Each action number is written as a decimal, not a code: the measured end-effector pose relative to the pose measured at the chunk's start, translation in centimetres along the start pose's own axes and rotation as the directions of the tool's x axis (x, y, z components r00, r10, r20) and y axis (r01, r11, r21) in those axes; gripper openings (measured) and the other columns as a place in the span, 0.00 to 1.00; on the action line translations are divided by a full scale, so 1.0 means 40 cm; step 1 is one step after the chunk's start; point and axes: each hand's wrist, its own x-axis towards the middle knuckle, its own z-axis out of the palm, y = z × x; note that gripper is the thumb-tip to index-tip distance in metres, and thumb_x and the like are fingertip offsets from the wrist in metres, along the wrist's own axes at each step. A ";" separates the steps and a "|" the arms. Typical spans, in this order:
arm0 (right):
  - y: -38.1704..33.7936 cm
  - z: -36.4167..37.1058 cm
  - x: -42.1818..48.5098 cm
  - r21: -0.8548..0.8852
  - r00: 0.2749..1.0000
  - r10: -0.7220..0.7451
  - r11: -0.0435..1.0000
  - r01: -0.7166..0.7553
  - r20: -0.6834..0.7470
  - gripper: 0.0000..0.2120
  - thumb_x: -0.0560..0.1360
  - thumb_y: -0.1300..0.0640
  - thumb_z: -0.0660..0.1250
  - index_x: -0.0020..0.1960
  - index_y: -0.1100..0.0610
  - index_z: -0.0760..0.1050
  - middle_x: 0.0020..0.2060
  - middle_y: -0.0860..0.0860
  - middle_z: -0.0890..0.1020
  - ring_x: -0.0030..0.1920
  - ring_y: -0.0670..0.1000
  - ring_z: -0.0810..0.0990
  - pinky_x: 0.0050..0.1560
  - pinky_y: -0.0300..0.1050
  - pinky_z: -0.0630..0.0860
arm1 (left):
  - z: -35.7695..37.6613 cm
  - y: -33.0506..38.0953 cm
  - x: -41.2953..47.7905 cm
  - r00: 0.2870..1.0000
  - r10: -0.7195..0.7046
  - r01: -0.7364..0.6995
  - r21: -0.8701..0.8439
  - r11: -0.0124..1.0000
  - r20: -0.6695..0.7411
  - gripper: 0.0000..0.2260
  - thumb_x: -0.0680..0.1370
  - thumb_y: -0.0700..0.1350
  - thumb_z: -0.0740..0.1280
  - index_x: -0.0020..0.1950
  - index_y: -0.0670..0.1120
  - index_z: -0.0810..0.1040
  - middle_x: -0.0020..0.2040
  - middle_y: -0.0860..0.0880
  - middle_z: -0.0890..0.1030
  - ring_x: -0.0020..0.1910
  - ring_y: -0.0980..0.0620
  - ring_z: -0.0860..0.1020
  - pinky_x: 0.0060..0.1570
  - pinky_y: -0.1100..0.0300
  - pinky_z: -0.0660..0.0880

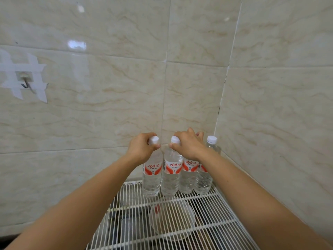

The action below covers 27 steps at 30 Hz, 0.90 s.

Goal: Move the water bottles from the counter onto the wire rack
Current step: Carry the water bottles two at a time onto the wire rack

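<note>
Wall hook (pixel 25 82), far left: small, on the tiled wall (pixel 108 87), framed by strips of white tape

Left hand (pixel 140 148): fingers curled round the neck of the leftmost bottle (pixel 152 177), just under its white cap; a firm grip

Four water bottles stand upright in a row at the back of the wire rack (pixel 207 213), side by side and touching or nearly so, tucked into the wall corner. All are clear, with red and white labels

Second bottle (pixel 171 177): white cap showing, right thumb against its neck

Right hand (pixel 189 145): fingers closed over the top of the second bottle and reaching across the top of the third bottle (pixel 189 177), whose cap is hidden under the hand; cannot tell whether the third is gripped as well

Fourth bottle (pixel 204 179): nearest the right wall, cap bare, no hand on it

Clear bowl (pixel 172 219): seen through the white wires, under the rack, in front of the bottles
</note>
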 end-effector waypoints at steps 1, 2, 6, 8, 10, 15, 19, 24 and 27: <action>0.000 0.003 -0.003 -0.005 1.000 -0.003 1.000 0.003 -0.010 0.12 0.78 0.44 0.60 0.45 0.52 0.71 0.45 0.49 0.74 0.58 0.53 0.67 0.56 0.53 0.59 | 0.000 -0.002 -0.003 1.000 -0.013 0.013 -0.012 1.000 -0.001 0.24 0.76 0.47 0.69 0.71 0.45 0.71 0.66 0.44 0.77 0.64 0.45 0.75 0.63 0.49 0.74; -0.002 0.005 -0.006 -0.030 1.000 -0.011 1.000 0.010 -0.022 0.12 0.78 0.43 0.60 0.45 0.51 0.70 0.46 0.49 0.75 0.58 0.53 0.67 0.56 0.54 0.59 | 0.000 -0.004 -0.007 1.000 -0.024 0.024 -0.025 0.999 -0.001 0.26 0.76 0.47 0.69 0.72 0.45 0.68 0.68 0.44 0.75 0.66 0.45 0.74 0.64 0.49 0.73; -0.018 0.011 -0.012 -0.148 0.994 -0.050 0.988 0.035 -0.098 0.16 0.78 0.41 0.59 0.57 0.52 0.74 0.57 0.50 0.76 0.62 0.52 0.66 0.60 0.55 0.58 | -0.009 -0.013 -0.029 0.999 -0.037 0.036 -0.025 0.999 -0.028 0.31 0.75 0.51 0.70 0.75 0.45 0.63 0.70 0.45 0.73 0.67 0.46 0.73 0.65 0.50 0.71; -0.038 0.011 -0.018 -0.115 0.984 -0.076 0.992 0.058 -0.163 0.21 0.78 0.44 0.58 0.66 0.53 0.71 0.63 0.50 0.74 0.65 0.51 0.65 0.62 0.54 0.57 | -0.028 -0.024 -0.051 0.998 -0.036 0.036 -0.007 0.999 -0.053 0.30 0.76 0.54 0.67 0.75 0.46 0.64 0.70 0.46 0.73 0.66 0.46 0.73 0.64 0.51 0.71; -0.077 0.012 -0.028 -0.048 0.969 -0.115 0.993 0.107 -0.220 0.21 0.79 0.46 0.58 0.69 0.54 0.69 0.64 0.50 0.73 0.66 0.51 0.65 0.64 0.52 0.55 | -0.059 -0.049 -0.082 0.995 -0.040 0.042 0.020 0.999 -0.091 0.25 0.78 0.54 0.64 0.73 0.46 0.67 0.70 0.46 0.73 0.66 0.47 0.74 0.64 0.52 0.70; -0.247 0.071 -0.073 0.007 0.918 -0.278 0.956 0.292 -0.283 0.18 0.78 0.50 0.61 0.66 0.55 0.72 0.62 0.50 0.75 0.65 0.51 0.67 0.60 0.48 0.54 | -0.178 -0.171 -0.221 0.986 -0.027 0.066 0.232 0.971 -0.165 0.18 0.80 0.47 0.62 0.69 0.45 0.74 0.70 0.47 0.73 0.69 0.48 0.71 0.67 0.57 0.65; -0.464 0.183 -0.146 0.106 0.916 -0.367 0.917 0.386 -0.164 0.20 0.78 0.49 0.61 0.67 0.56 0.71 0.63 0.50 0.74 0.67 0.52 0.67 0.59 0.47 0.57 | -0.301 -0.322 -0.400 0.958 -0.169 0.233 0.286 0.929 -0.232 0.18 0.80 0.48 0.60 0.69 0.46 0.73 0.72 0.46 0.70 0.70 0.47 0.68 0.67 0.56 0.64; -0.768 0.307 -0.274 0.184 0.875 -0.482 0.864 0.469 0.035 0.23 0.78 0.46 0.60 0.70 0.56 0.66 0.67 0.52 0.70 0.69 0.53 0.63 0.62 0.50 0.59 | -0.489 -0.497 -0.642 0.901 -0.326 0.415 0.351 0.839 -0.286 0.20 0.80 0.49 0.60 0.72 0.46 0.69 0.74 0.43 0.66 0.72 0.44 0.64 0.69 0.52 0.64; -0.981 0.364 -0.388 0.224 0.829 -0.550 0.824 0.520 0.098 0.23 0.79 0.46 0.59 0.71 0.56 0.66 0.66 0.52 0.70 0.68 0.54 0.64 0.62 0.50 0.61 | -0.630 -0.600 -0.829 0.855 -0.389 0.505 0.381 0.775 -0.342 0.21 0.80 0.49 0.60 0.72 0.46 0.69 0.73 0.43 0.66 0.72 0.44 0.63 0.68 0.52 0.66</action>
